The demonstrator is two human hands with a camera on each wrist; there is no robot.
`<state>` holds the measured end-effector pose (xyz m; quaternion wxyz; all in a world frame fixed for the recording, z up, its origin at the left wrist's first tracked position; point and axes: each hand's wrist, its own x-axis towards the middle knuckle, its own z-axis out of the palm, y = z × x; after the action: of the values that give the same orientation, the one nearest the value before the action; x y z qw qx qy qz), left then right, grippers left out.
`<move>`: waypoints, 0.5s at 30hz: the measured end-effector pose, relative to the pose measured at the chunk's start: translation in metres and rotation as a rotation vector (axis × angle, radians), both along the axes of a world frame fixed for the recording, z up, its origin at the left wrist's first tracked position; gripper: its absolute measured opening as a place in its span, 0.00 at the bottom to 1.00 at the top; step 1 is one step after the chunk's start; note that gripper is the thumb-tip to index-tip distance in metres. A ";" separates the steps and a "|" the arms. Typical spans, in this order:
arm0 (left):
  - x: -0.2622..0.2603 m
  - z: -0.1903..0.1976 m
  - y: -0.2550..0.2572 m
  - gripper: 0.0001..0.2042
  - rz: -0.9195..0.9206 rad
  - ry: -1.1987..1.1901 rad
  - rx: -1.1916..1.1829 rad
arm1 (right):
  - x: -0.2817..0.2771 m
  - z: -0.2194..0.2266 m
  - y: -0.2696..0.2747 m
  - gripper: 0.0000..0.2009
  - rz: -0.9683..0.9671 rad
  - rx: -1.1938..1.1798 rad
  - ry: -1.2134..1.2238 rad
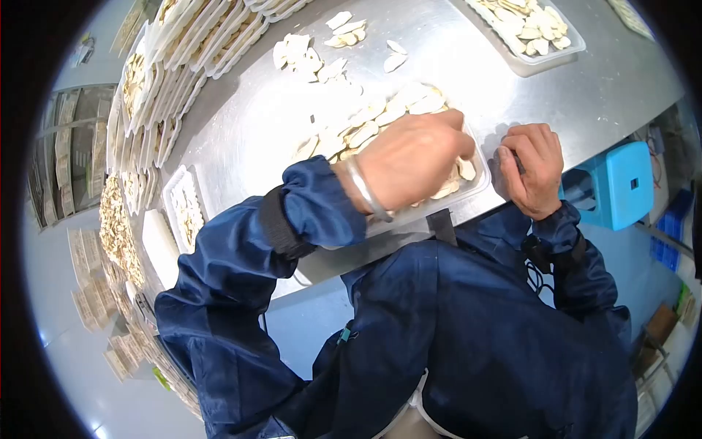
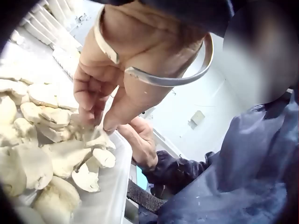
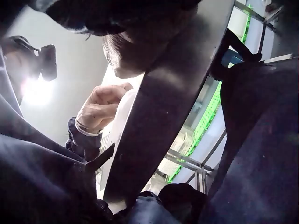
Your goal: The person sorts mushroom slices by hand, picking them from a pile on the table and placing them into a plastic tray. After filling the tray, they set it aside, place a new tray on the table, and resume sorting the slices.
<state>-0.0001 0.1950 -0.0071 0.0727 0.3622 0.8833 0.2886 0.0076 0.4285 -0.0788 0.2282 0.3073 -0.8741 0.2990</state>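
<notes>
A clear plastic tray (image 1: 480,170) of pale, flat dried slices (image 1: 363,134) sits at the near edge of the metal table. My left hand (image 1: 413,157), with a silver bangle at its wrist, reaches down over the tray's right end. In the left wrist view, thumb and fingers of the left hand (image 2: 110,88) come together and pinch a pale slice (image 2: 97,138) near the tray wall (image 2: 122,161). Right of the tray, my right hand (image 1: 534,168) rests on the table edge, fingers loosely curled and holding nothing.
Loose slices (image 1: 296,53) lie on the table beyond the tray. Another filled tray (image 1: 578,42) stands at the back right. Stacked filled trays (image 1: 157,95) rise on the left, with a small tray (image 1: 174,196) near them. A blue stool (image 1: 632,183) is off the table's right side.
</notes>
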 end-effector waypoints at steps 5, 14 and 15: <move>0.000 -0.001 -0.022 0.06 0.111 0.015 0.009 | 0.000 0.001 0.000 0.04 0.002 0.000 0.009; -0.003 0.014 -0.059 0.07 0.256 -0.005 0.104 | 0.001 0.003 -0.001 0.05 0.004 -0.012 0.004; -0.017 0.013 -0.083 0.07 0.382 0.066 0.088 | 0.001 0.003 0.000 0.05 0.004 -0.010 0.001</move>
<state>-0.0172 0.1122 0.0064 -0.0285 0.2002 0.9244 0.3233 0.0082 0.4280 -0.0761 0.2296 0.3080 -0.8719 0.3036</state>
